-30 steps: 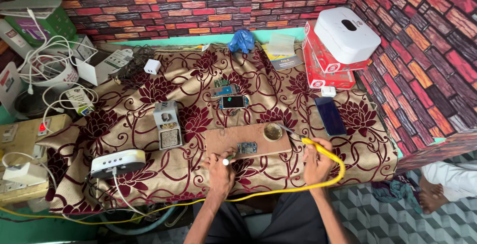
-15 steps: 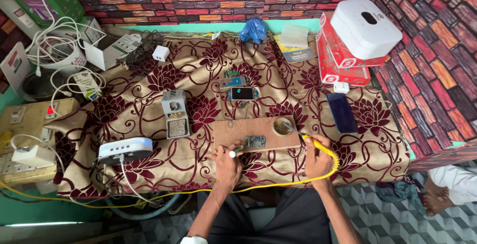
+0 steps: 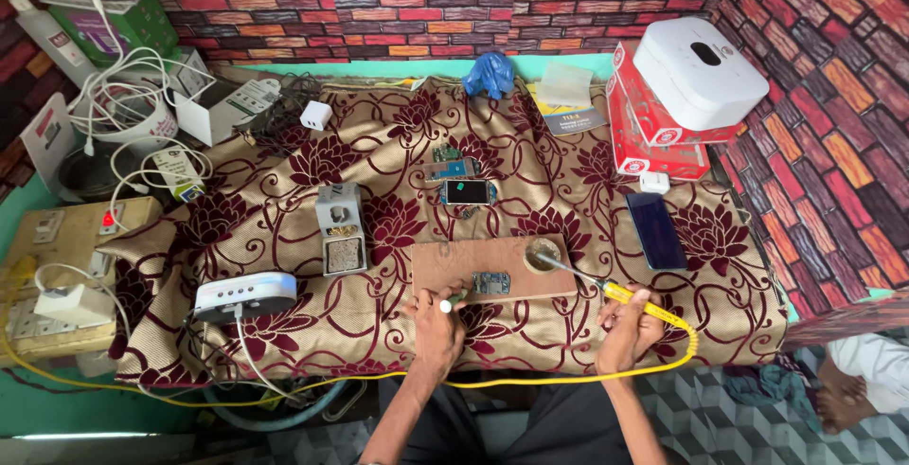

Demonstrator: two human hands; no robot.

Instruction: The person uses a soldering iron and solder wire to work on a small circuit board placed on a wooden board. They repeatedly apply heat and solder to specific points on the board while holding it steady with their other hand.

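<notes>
Soldering looks barely begun: right hand (image 3: 627,330) is closed around a yellow-handled soldering iron (image 3: 606,290) whose tip rests in the small round tin (image 3: 543,254), while left hand (image 3: 437,318) pinches a white-tipped tool (image 3: 445,306) beside the circuit board (image 3: 490,283) on the wooden board (image 3: 445,266).

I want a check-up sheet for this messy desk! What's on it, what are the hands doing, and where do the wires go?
Surface: floral cloth in maroon and gold over the table.
Job's things: wooden board with a small circuit board on it and a round tin at its corner.
Clutter: dark phone, small phone, grey holder, white box, red boxes, blue bag.
Hands: left hand pinches a white-tipped tool; right hand holds a yellow soldering iron, tip at the tin.
Cables: yellow cord along the front edge; white cables piled at left.
Surroundings: brick-pattern walls.
</notes>
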